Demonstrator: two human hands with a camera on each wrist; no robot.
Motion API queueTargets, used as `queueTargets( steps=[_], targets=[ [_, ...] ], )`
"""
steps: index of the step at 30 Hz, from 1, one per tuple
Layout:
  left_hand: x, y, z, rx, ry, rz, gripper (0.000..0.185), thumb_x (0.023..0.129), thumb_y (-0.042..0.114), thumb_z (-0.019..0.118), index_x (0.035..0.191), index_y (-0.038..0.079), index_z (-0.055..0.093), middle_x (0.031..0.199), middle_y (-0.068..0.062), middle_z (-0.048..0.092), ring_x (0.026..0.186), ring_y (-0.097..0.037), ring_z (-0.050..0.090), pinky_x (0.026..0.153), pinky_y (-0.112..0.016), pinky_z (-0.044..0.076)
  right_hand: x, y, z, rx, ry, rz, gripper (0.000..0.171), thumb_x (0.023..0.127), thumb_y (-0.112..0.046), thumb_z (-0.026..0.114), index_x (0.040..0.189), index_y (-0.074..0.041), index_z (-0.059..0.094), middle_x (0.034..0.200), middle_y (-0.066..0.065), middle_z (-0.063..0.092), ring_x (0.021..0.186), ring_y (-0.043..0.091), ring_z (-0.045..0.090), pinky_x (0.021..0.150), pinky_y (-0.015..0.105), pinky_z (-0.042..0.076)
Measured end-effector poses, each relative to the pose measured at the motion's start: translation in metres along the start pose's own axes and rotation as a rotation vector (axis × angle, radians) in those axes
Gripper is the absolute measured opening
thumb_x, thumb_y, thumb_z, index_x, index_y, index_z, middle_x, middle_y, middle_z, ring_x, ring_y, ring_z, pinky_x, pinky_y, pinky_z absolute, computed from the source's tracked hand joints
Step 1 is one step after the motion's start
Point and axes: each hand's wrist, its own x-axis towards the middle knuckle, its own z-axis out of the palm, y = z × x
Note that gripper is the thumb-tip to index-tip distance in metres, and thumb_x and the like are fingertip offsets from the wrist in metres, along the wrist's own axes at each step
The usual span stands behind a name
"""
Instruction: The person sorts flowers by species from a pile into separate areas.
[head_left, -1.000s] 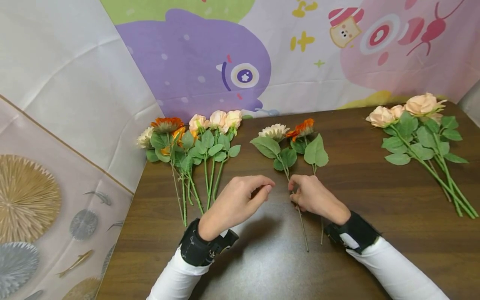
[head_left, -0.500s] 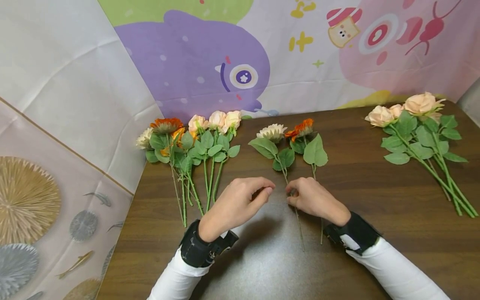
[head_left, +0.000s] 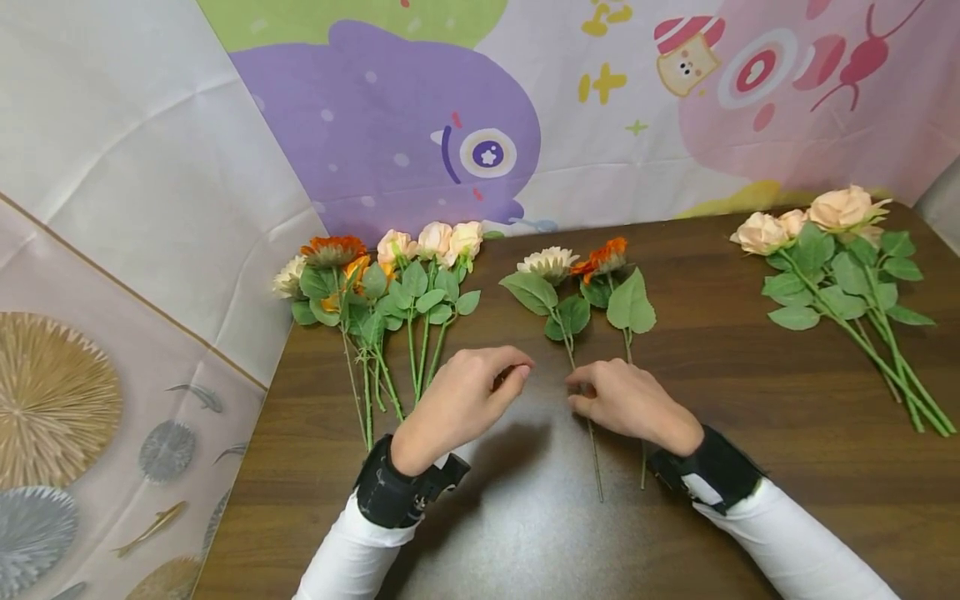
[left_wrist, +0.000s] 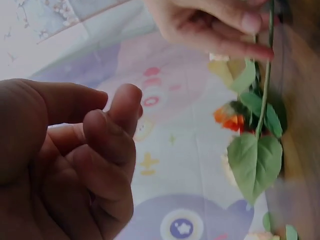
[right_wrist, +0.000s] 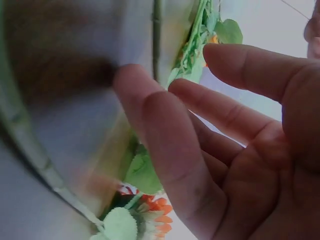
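A white daisy-like flower [head_left: 550, 264] on a long thin stem lies on the table beside an orange flower [head_left: 602, 257], leaves between them. My right hand [head_left: 630, 396] is over the lower stems. Its thumb and fingers are parted, fingertips right at the white flower's stem. In the right wrist view, that stem [right_wrist: 156, 40] passes beyond the fingertips, while another stem [right_wrist: 37, 155] runs along the left side. My left hand [head_left: 465, 400] hovers to the left, fingers loosely curled, holding nothing. The left wrist view shows bare space between its thumb and fingertips.
At the left lies a row of orange, white and peach flowers, with peach roses [head_left: 435, 240] at its right end. Several peach roses [head_left: 847, 208] lie crossed at the right. A printed cloth [head_left: 420, 125] hangs behind the brown table [head_left: 720, 350].
The white flower's lower stem has shifted a little left with my right hand, whose fingers have since parted from their pinch. My left hand has drifted slightly left.
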Motion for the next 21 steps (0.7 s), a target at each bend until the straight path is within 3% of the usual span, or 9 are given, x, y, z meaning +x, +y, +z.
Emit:
queueTargets(
  steps=[3, 7, 12, 15, 21],
  targets=[
    [0.001, -0.007, -0.004, 0.035, 0.012, -0.066, 0.017, 0.099, 0.013, 0.057, 0.104, 0.008, 0.073, 0.086, 0.001, 0.07, 0.062, -0.007, 0.053, 0.06, -0.025, 0.046, -0.003, -0.004, -0.002, -0.003, -0.005, -0.001, 0.026, 0.094, -0.02, 0.066, 0.117, -0.009, 0.073, 0.093, 0.0, 0.072, 0.074, 0.008, 0.062, 0.057, 0.029, 0.044],
    [0.001, -0.022, -0.005, 0.189, 0.028, -0.239, 0.016, 0.099, 0.014, 0.057, 0.094, 0.006, 0.07, 0.076, -0.004, 0.067, 0.062, -0.018, 0.061, 0.056, -0.036, 0.05, -0.009, -0.008, -0.007, 0.003, 0.011, -0.009, 0.025, 0.095, -0.022, 0.066, 0.115, -0.009, 0.073, 0.096, 0.002, 0.073, 0.071, 0.007, 0.061, 0.054, 0.028, 0.043],
    [-0.001, -0.046, 0.007, 0.41, -0.099, -0.454, 0.03, 0.096, 0.007, 0.056, 0.066, 0.006, 0.055, 0.061, -0.013, 0.059, 0.053, -0.031, 0.062, 0.045, -0.043, 0.05, -0.016, -0.011, -0.014, 0.035, 0.063, -0.032, 0.021, 0.095, -0.021, 0.065, 0.11, -0.009, 0.074, 0.087, -0.001, 0.071, 0.061, 0.006, 0.055, 0.051, 0.028, 0.041],
    [-0.001, -0.059, 0.014, 0.457, -0.157, -0.517, 0.03, 0.092, 0.001, 0.056, 0.062, 0.004, 0.057, 0.063, -0.016, 0.062, 0.053, -0.033, 0.063, 0.045, -0.045, 0.051, -0.019, -0.013, -0.017, 0.046, 0.094, -0.046, 0.019, 0.095, -0.02, 0.065, 0.109, -0.009, 0.074, 0.085, -0.003, 0.071, 0.063, 0.004, 0.056, 0.052, 0.027, 0.042],
    [-0.001, -0.075, 0.017, 0.47, -0.151, -0.599, 0.019, 0.093, 0.001, 0.057, 0.078, -0.002, 0.069, 0.077, -0.023, 0.068, 0.064, -0.04, 0.067, 0.054, -0.05, 0.055, -0.02, -0.017, -0.021, 0.064, 0.125, -0.07, 0.017, 0.095, -0.019, 0.066, 0.107, -0.009, 0.074, 0.085, -0.003, 0.071, 0.067, 0.003, 0.059, 0.053, 0.027, 0.044]
  ],
)
